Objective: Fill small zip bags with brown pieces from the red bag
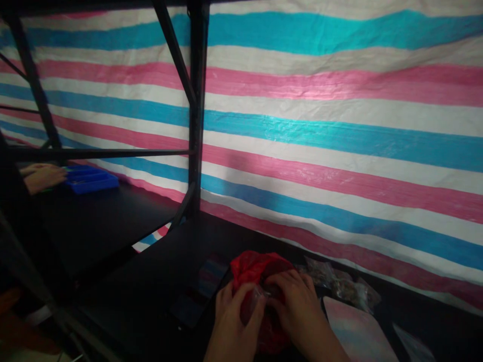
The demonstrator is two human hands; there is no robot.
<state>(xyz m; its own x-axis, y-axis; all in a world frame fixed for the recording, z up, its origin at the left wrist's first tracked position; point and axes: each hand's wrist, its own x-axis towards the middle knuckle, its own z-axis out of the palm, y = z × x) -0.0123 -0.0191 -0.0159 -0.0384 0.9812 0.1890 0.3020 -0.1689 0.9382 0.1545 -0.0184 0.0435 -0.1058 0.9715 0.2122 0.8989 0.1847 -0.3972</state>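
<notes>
A crumpled red plastic bag (253,267) lies on the dark table (158,261) at the bottom centre. My left hand (233,322) grips its near left side, fingers curled over the plastic. My right hand (298,306) presses on its right side, and a small clear plastic piece (260,294) shows between the two hands. The bag's contents are hidden.
Clear packets of small dark parts (339,284) lie right of the bag. A glossy board (358,334) and a dark phone-like slab (202,294) flank my hands. A striped tarp (339,125) backs the table. At far left another person's hand (43,176) rests by a blue tray (90,179), behind a black frame post (196,110).
</notes>
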